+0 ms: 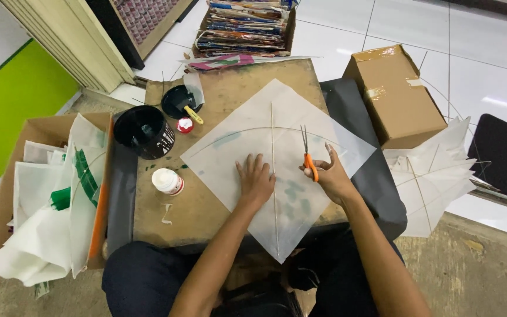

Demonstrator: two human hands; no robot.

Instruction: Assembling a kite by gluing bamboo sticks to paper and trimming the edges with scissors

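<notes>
Kite sheet held flat for scissors work.
Left hand (pixel 256 179) spread, pressing white kite (pixel 277 170) onto surface (pixel 195 211); right hand (pixel 331 176) grips orange-handled scissors (pixel 307 154), blades closed.

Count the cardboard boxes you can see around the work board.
3: one open box of white sheets at the left, one closed box at the right, one box of stacked paper beyond the board. Others may lie out of view.
</notes>
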